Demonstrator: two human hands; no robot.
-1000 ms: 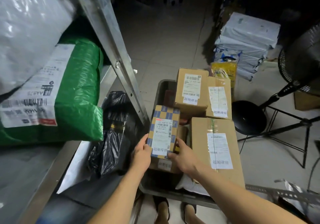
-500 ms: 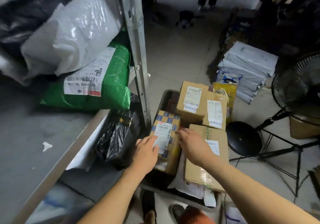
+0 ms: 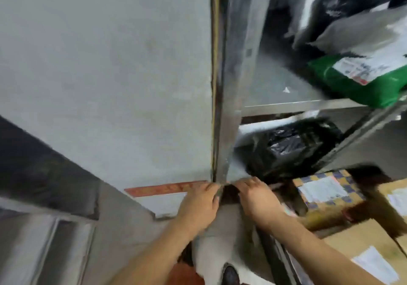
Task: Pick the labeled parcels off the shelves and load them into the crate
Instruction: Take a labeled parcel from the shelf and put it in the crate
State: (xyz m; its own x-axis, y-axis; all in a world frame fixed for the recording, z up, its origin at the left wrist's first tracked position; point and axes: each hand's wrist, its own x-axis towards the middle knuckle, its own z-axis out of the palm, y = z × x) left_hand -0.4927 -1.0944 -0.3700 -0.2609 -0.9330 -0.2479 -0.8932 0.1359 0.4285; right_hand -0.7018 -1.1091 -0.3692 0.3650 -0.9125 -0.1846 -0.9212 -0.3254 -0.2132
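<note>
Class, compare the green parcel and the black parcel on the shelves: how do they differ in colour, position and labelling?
The green parcel is bright green; the black parcel is glossy black. The green parcel lies on the upper shelf, the black parcel on the shelf below. The green parcel shows a white label; none shows on the black parcel. Both look like soft plastic-wrapped bundles.

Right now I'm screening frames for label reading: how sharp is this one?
Head view: motion blur smears the whole frame; the label on the checkered box and the one on the green parcel are unreadable; wide-angle distortion tilts the shelf upright; both hands look soft-edged.
</note>
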